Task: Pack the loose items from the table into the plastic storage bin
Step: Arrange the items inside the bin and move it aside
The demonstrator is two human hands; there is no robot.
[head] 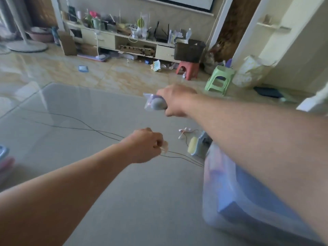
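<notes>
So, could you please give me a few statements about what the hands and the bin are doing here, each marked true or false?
1. The right hand grips a grey rounded item in clear wrapping. True.
2. The left hand lies flat and open on the table. False: its fingers are curled, pinching something small and pale.
3. The plastic storage bin sits at the right side of the table. True.
4. The wrapped item is already inside the bin. False: it is held up over the table, away from the bin.
5. Thin dark wires run across the tabletop. True.
</notes>
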